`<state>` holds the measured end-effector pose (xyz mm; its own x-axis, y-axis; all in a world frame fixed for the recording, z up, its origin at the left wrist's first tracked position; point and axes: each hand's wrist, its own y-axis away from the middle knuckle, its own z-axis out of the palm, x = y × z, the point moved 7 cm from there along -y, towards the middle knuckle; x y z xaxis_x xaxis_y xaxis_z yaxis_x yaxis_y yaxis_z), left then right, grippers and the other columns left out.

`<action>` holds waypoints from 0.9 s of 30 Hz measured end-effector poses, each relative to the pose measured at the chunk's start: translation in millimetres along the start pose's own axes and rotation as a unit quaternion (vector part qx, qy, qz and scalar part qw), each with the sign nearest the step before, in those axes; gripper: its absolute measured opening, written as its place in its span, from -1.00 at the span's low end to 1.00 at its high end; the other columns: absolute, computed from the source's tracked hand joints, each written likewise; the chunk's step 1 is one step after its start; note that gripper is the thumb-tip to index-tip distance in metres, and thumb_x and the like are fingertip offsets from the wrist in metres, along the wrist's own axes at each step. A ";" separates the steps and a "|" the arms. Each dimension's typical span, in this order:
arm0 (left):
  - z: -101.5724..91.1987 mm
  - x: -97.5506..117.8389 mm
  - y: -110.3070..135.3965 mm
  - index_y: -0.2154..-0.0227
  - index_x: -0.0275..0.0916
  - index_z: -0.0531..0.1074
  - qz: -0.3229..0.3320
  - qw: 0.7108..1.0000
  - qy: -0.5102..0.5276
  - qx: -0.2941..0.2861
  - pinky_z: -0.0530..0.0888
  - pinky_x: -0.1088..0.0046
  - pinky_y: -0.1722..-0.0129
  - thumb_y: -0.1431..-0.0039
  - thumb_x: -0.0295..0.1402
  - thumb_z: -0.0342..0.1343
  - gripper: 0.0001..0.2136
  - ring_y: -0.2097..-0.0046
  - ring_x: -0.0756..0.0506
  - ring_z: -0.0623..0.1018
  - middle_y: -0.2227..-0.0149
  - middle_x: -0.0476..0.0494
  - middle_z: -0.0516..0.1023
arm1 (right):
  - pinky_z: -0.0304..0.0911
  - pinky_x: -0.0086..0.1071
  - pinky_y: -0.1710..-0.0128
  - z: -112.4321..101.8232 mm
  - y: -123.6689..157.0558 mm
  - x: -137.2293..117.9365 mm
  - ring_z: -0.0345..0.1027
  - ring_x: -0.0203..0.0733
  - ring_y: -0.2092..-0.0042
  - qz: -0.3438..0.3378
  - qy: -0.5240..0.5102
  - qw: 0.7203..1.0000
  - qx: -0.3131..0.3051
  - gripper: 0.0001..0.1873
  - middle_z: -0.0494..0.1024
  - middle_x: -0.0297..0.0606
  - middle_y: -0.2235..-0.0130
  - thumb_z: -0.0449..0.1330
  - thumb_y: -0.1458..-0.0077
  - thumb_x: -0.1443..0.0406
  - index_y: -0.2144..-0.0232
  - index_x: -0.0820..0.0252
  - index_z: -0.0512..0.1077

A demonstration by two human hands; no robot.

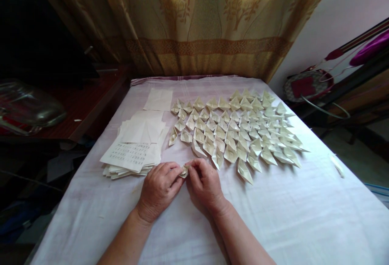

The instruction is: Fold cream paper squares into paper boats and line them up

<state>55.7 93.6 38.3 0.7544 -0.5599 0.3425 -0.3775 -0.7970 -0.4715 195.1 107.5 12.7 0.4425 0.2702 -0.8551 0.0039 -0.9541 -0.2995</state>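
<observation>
Well, my left hand [161, 188] and my right hand [206, 184] meet low in the middle, fingertips closed on either side of one small paper piece [184, 172], pinching it between them just above the surface [288, 216]. It is already folded down small, so I judge this one well advanced, though my fingers hide too much of it to say which crease is left. Just beyond my right hand, spread across the far right part of the surface, stand the finished ones: close rows of folded paper boats [231, 154], dozens of them (I wouldn't trust a count, they overlap so). Beside my left hand lies what looks left to fold: a thick, uneven paper stack [139, 130], flat, with a written sheet [127, 155] on its near side, and a loose sheet [158, 99] at its far end. Plenty done, I'd say, and plenty remaining.
</observation>
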 end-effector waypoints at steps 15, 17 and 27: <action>12.3 -0.7 -1.4 0.15 -0.19 0.49 -0.045 0.993 0.039 -0.104 0.39 0.19 0.01 -0.09 -0.45 0.20 -0.77 0.08 -0.19 0.48 0.16 -0.11 0.54 | 0.28 -0.26 0.12 0.2 -4.2 -9.1 0.38 -0.13 0.18 -0.085 0.076 0.989 -0.090 -0.88 0.52 -0.20 0.22 0.21 0.01 0.38 0.36 0.15 0.52; 13.1 0.0 -1.9 0.17 -0.20 0.48 -0.057 0.991 0.033 -0.115 0.38 0.17 -0.01 -0.07 -0.44 0.20 -0.78 0.06 -0.20 0.47 0.14 -0.12 0.53 | 0.26 -0.27 0.14 -0.1 -4.6 -8.2 0.37 -0.13 0.19 -0.080 0.106 0.986 -0.098 -0.86 0.53 -0.22 0.24 0.21 0.05 0.41 0.38 0.15 0.52; 15.5 -2.4 -1.9 0.21 -0.20 0.47 -0.082 0.989 0.005 -0.123 0.39 0.18 0.00 -0.04 -0.48 0.18 -0.79 0.07 -0.21 0.44 0.16 -0.15 0.47 | 0.21 -0.30 0.19 0.4 -5.9 -12.0 0.36 -0.16 0.22 -0.110 0.148 0.975 -0.122 -0.91 0.54 -0.26 0.26 0.28 0.01 0.38 0.39 0.11 0.56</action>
<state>63.0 100.0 25.8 0.8117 -0.4203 0.4056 -0.3709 -0.9073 -0.1980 189.3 109.9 24.5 0.6468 0.4576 -0.6101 0.3253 -0.8891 -0.3220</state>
